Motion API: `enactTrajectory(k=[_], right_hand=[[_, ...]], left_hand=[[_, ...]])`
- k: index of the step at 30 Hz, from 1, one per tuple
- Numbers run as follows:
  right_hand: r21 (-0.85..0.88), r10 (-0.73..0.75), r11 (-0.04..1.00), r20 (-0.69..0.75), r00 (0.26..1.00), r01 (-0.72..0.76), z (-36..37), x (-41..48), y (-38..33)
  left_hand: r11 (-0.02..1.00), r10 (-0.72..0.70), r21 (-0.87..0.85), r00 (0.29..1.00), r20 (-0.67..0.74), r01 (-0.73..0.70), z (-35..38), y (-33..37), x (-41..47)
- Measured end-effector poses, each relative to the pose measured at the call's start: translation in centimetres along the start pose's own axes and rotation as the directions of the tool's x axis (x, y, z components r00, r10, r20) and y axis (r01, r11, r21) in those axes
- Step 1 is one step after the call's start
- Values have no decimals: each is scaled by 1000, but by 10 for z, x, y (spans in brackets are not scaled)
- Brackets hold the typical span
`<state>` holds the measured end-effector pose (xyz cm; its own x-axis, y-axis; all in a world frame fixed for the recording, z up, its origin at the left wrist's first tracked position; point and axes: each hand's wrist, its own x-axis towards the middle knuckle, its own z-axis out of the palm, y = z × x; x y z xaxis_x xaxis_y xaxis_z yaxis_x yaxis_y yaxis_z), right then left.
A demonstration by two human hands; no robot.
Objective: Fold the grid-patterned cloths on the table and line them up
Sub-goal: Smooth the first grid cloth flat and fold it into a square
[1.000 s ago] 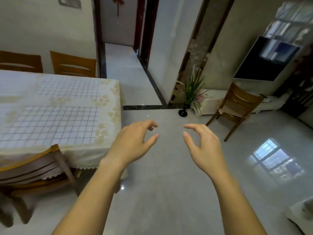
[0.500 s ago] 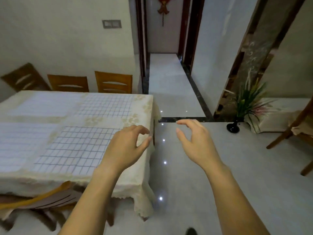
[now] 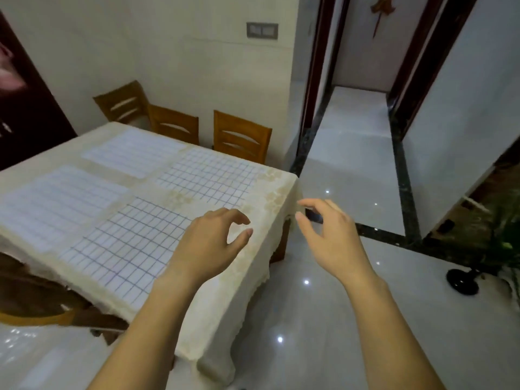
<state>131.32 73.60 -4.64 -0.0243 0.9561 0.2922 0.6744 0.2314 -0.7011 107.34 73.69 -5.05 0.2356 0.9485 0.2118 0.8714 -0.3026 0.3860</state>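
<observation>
Table (image 3: 281, 192) nearer now; left hand (image 3: 208, 243) above grid cloth (image 3: 121, 249), right hand (image 3: 329, 237) off table; both half-curled (holding nothing).

Your left hand (image 3: 208, 249) hangs over the worktop's (image 3: 270, 198) right corner, and your right hand (image 3: 329, 237) is past its edge, above the tiled floor (image 3: 351, 170). The near grid cloth (image 3: 126, 243) and the far grid cloth (image 3: 208, 175) lie flat, so you can sweep in low from this corner. Three wooden chairs (image 3: 174, 123) line the far edge by the wall, and another chair (image 3: 33, 299) sits tucked under the near-left side. On your right the floor runs open toward the corridor.
</observation>
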Motion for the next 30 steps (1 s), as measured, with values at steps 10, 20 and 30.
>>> enactTrajectory(k=[10,20,30], right_hand=[[-81,-149,983,189,971,167,25,153,9],[3,-272,959,299,915,284,100,249,4],[213,-503,860,505,701,464,189,318,-8]], left_hand=[[989,-145,-34,979,-142,141,5,-38,118],[934,-346,39,925,-156,356,-7,-98,151],[723,-674,24,712,-197,690,2,-120,142]])
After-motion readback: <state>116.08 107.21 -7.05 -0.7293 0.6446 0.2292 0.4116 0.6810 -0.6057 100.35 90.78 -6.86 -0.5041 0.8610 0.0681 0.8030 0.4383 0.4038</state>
